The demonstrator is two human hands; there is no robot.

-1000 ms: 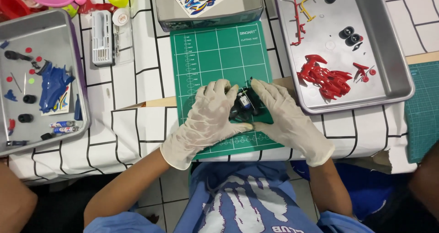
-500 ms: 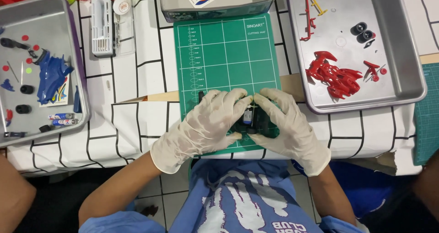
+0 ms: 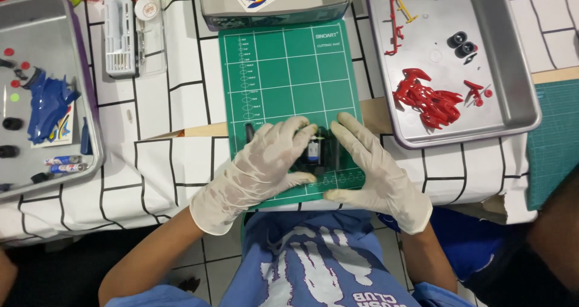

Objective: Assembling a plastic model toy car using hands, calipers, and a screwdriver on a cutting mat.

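We see a table under a white black-gridded cloth [image 3: 181, 102], green cutting mat [image 3: 289, 72] centred, metal trays left [image 3: 90, 138] and right [image 3: 512, 72], grey box [image 3: 271, 11] beyond

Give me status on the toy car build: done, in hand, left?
Done: a small black car chassis looks partly assembled, though the gloves hide most of it. In hand: left hand and right hand both grip it over the green cutting mat. Left: the red plastic body shell and black wheels lie unused in the right metal tray.

Bright, even overhead light, soft short shadows under the gloved hands, dull glare on the metal tray [image 3: 512, 60], sharp focus, mild blur at edges.
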